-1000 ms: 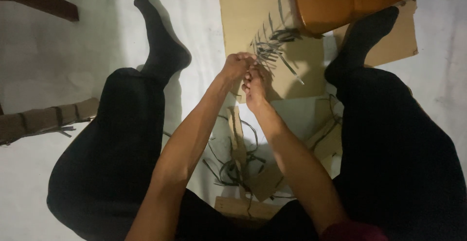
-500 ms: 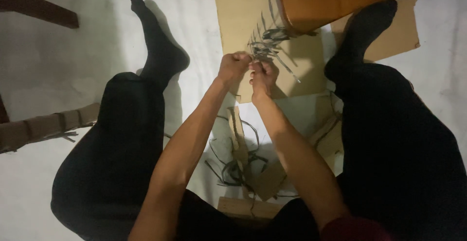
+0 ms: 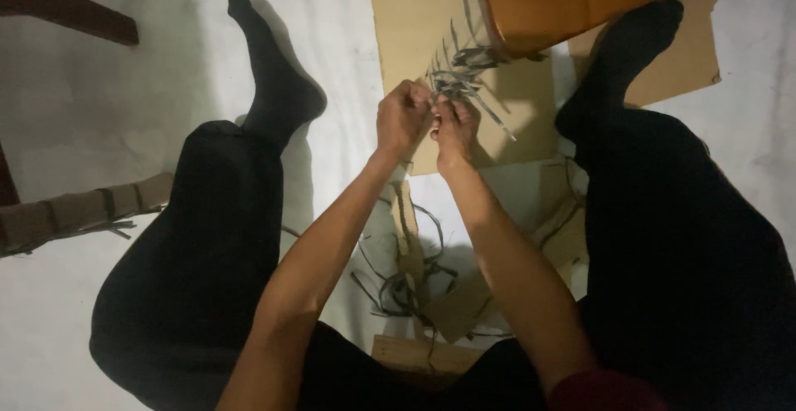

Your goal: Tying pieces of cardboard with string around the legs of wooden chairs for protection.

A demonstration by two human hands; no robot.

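Both hands pinch dark strips at the edge of an orange-brown box.

The left hand (image 3: 401,117) and right hand (image 3: 454,129) meet knuckle to knuckle, each closed on the near ends of the dark strips (image 3: 464,75) that fan out from the box (image 3: 572,0) at the far side of the floor; which strip each holds is too small to tell. The strips lie over a cardboard sheet (image 3: 414,21) on the white floor (image 3: 108,104). Several strips already hang bunched from the box edge, so some seem fixed there, by my judgement. A loose tangle of strips (image 3: 406,282) and cardboard offcuts (image 3: 456,307) lies between the legs, seemingly unused. A strapped cardboard bundle (image 3: 75,210) rests by the left knee.
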